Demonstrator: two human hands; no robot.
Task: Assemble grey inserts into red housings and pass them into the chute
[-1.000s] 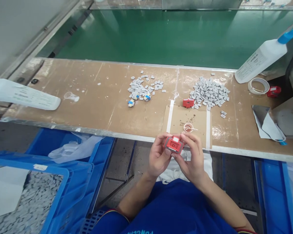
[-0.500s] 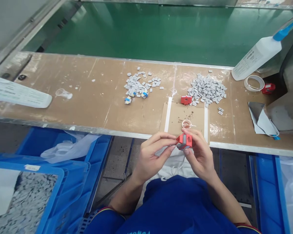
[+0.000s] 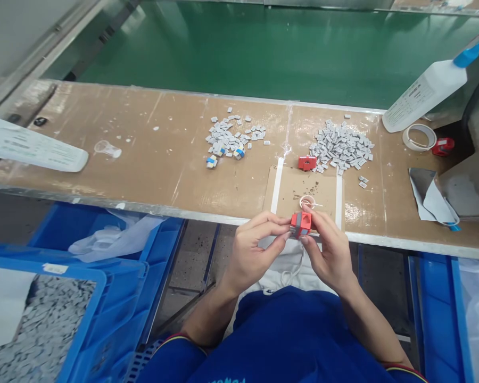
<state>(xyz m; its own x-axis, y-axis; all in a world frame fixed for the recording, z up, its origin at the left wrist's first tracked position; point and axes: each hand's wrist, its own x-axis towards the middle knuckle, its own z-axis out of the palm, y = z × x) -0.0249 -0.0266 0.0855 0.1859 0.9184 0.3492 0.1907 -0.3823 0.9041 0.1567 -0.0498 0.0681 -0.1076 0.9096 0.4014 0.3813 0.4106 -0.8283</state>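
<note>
A small red block with a grey band [image 3: 300, 224] is held up at the front edge of the bench. My left hand [image 3: 257, 249] is closed on its left side, thumb and fingers pinching it. On the other side my right hand [image 3: 330, 251] grips it between thumb and fingertips. The fingers cover parts of the block. Just beyond it lies a small round ring or cup with a white strand [image 3: 307, 202]. A second red block [image 3: 307, 163] rests farther back, beside a pile of small grey tiles [image 3: 343, 147].
Looser grey tiles [image 3: 227, 133] lie to the left with several blue-banded bundles [image 3: 211, 161]. White bottles lie at left [image 3: 35, 144] and lean at right [image 3: 425, 96], near a tape roll [image 3: 419, 138]. Blue crates [image 3: 123, 298] flank me; a green surface [image 3: 263, 53] runs behind.
The red block and both hands have shifted slightly away from my body, and the block has turned a little. The whole view has moved slightly. My grip stays on the block.
</note>
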